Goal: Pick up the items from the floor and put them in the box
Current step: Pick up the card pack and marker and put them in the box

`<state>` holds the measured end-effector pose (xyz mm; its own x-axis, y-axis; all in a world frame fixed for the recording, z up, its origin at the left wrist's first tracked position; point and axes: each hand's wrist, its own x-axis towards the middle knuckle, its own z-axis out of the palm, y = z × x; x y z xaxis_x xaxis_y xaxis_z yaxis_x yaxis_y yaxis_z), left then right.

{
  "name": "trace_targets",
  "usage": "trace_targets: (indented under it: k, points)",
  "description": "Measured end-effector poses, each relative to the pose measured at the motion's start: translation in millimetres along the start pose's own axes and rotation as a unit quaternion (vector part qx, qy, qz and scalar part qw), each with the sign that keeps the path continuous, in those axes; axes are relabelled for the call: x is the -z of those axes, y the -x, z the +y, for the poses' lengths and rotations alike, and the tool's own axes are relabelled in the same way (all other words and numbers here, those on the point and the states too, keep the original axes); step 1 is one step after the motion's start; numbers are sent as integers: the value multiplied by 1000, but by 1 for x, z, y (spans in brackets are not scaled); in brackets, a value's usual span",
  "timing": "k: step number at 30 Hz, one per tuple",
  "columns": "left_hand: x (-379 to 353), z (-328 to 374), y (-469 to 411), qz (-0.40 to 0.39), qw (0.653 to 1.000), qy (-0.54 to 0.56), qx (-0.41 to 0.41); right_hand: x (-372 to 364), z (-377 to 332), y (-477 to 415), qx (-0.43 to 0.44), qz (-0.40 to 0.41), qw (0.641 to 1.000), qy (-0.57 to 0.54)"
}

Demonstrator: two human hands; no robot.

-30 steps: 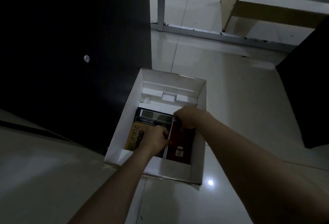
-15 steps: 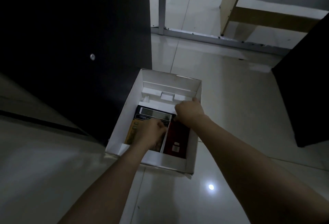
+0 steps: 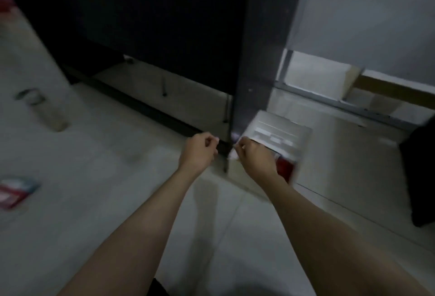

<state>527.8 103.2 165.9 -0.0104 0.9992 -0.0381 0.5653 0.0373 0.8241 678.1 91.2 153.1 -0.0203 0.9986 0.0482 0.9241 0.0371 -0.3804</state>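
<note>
The white box [image 3: 295, 131] stands on the floor against a dark cabinet, blurred by motion. A red flat item [image 3: 285, 169] lies inside it at the near right. My right hand [image 3: 255, 157] hovers over the box's near left corner with its fingers curled; nothing shows in it. My left hand [image 3: 199, 152] is left of the box, outside it, loosely fisted and empty. On the floor at far left lie a red and white flat pack [image 3: 14, 191] and a pale bottle [image 3: 44, 112] on its side.
A dark cabinet [image 3: 164, 36] on thin legs fills the upper middle, its corner touching the box. A metal floor rail [image 3: 341, 102] and a wooden frame [image 3: 388, 86] run behind the box. A black object [image 3: 421, 173] stands at the right edge. Pale tiled floor [image 3: 117, 178] lies between me and the loose items.
Both hands have lifted out of the box, the left moving left past its rim. The view has swung left and up, bringing the pack and bottle on the floor into sight.
</note>
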Motion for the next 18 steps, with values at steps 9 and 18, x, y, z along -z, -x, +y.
trace_targets:
  k: [9, 18]
  points:
    - [270, -152, 113, 197, 969, -16, 148, -63, -274, 35, 193, -124, 968, -101]
    - [435, -317, 125, 316, 911, 3, 265, -180, -483, 4, 260, -237, 928, -123]
